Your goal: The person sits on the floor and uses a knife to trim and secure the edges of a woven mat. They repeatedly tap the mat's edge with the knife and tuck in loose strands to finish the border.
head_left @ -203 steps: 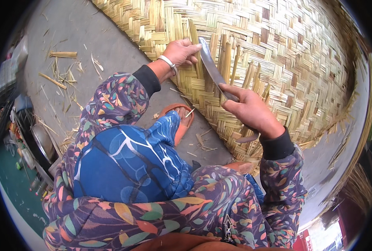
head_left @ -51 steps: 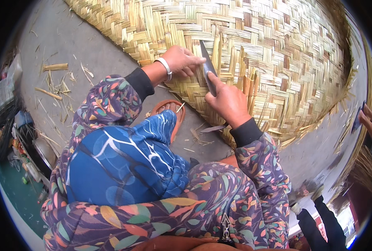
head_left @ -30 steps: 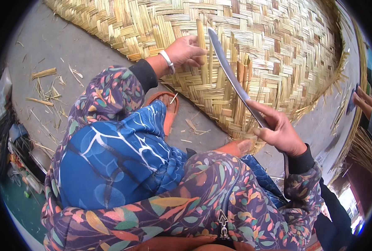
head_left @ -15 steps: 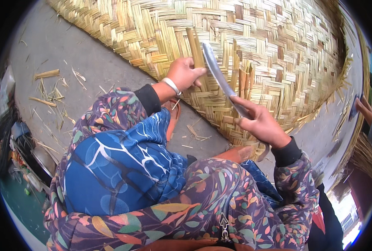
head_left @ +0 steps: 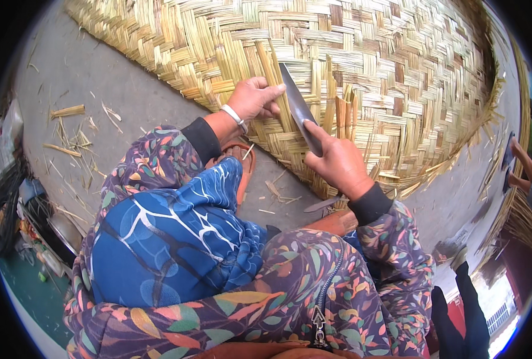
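A long metal knife [head_left: 299, 105] is in my right hand [head_left: 341, 163], the fingers closed around its lower part and the index finger along the blade. Its blade lies flat against upright reed strips [head_left: 283, 90] at the edge of a large woven reed mat [head_left: 374, 72]. My left hand [head_left: 255, 102], with a white bangle [head_left: 235, 117] on the wrist, pinches those strips between thumb and fingers, just left of the blade. More loose strip ends [head_left: 345, 113] stand up from the weave to the right. Below my right wrist shows a grey curved tip [head_left: 324, 204]; I cannot tell whether it belongs to the knife.
My sandalled foot [head_left: 246, 173] is by the mat's near edge. Reed scraps [head_left: 68, 134] litter the grey floor at left, with bags and a metal bowl [head_left: 64, 230] farther down. Another person's legs [head_left: 522, 164] show at the right rim, dark trousers [head_left: 470, 311] at lower right.
My right hand has moved left with the knife, bringing the blade against the strips and turning its flat side up. My left hand has shifted slightly left. Dark trouser legs now show more at lower right.
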{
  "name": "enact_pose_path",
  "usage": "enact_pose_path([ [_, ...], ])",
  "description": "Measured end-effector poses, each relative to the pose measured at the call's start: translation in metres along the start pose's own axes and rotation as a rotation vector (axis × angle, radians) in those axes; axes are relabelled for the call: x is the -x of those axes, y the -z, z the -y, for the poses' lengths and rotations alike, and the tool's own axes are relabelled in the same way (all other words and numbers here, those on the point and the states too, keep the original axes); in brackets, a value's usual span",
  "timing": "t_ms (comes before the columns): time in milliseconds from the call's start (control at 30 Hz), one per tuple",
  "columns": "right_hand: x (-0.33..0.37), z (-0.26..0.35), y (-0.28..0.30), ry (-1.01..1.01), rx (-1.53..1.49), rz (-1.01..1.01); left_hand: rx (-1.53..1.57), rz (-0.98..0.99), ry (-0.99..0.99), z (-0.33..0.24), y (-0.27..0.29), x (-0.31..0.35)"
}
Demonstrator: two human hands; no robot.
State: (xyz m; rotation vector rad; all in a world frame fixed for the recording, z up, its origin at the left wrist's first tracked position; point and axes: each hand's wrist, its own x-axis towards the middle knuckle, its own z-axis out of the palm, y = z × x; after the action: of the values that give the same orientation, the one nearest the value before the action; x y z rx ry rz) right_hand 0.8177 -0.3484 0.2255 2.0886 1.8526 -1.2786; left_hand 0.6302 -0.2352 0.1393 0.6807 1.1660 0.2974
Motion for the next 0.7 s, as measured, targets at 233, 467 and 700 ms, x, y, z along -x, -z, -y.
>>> enact_pose_path([
  [233, -0.028, 0.005, -0.028, -0.017, -0.036, -0.181, 0.064, 0.031, 0.081, -0.009, -0.003, 0.009],
  [467, -0.03, 0.004, -0.022, 0.003, 0.025, -0.126, 0.146, 0.102, 0.305, -0.002, -0.012, 0.015],
  [700, -0.029, 0.008, -0.018, -0.006, 0.101, -0.107, -0.137, 0.004, 0.155, -0.016, -0.005, -0.002],
])
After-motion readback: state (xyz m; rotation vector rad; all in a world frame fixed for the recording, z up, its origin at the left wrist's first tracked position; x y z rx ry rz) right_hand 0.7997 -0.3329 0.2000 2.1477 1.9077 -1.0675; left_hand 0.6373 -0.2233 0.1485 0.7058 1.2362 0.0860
